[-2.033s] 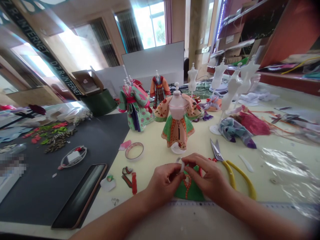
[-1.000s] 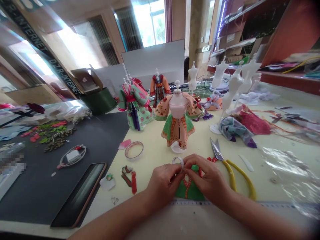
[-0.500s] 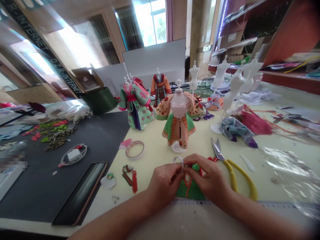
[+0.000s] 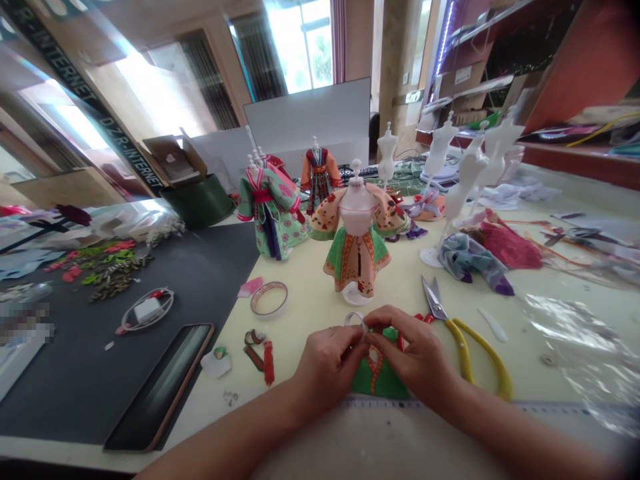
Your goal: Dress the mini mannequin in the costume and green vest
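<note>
My left hand (image 4: pixel 327 367) and my right hand (image 4: pixel 425 353) meet at the fingertips over the table, both closed in a pinch. A thin white strip (image 4: pixel 355 316) loops up from between them. Just below lies a small green doll garment (image 4: pixel 383 380) with orange trim, partly covered by my right hand. What exactly the fingertips press is hidden. Beyond my hands stands a mini dress form (image 4: pixel 357 217) in a peach top and a green skirt (image 4: pixel 383 257). Yellow-handled scissors (image 4: pixel 465 347) rest to the right of my right hand.
A tape roll (image 4: pixel 269 298), fabric scraps (image 4: pixel 269 363) and a phone (image 4: pixel 159 387) lie on the left. A ruler (image 4: pixel 540 408) runs along the near side. Dressed forms (image 4: pixel 270 207) and bare white forms (image 4: pixel 463 180) stand farther back. Clear plastic (image 4: pixel 575 340) spreads at right.
Almost nothing differs. Both hands keep the same pinch on the white strip, with only a very slight shift of the fingers and the view.
</note>
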Available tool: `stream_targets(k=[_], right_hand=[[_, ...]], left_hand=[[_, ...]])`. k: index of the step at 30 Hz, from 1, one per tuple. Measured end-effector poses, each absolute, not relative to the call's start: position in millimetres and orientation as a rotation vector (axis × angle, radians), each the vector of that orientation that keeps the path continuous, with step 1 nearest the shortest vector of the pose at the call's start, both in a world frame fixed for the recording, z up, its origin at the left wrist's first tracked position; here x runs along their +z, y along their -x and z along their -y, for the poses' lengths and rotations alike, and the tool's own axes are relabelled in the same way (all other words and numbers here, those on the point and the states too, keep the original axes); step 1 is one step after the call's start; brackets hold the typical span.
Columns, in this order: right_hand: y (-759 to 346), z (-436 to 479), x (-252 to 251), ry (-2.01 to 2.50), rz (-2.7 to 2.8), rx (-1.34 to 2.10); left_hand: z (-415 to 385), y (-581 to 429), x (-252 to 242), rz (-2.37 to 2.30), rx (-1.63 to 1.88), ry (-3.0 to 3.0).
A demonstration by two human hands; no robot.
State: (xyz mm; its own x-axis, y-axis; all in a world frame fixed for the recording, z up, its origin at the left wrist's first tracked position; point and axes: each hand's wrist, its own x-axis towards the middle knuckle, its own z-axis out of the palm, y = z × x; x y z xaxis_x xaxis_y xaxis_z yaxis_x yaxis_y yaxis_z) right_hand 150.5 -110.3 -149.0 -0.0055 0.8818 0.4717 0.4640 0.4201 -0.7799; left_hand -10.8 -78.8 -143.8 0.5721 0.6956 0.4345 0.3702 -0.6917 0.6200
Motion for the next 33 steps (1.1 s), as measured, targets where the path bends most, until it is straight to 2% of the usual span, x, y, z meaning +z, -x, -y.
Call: stream_targets(k=[33], right_hand=[[-155.7, 106.2, -143.1, 1.127, 1.612, 0.528]], left_hand=[[75.7, 12.8, -148.1, -0.917, 0.908, -2.284]])
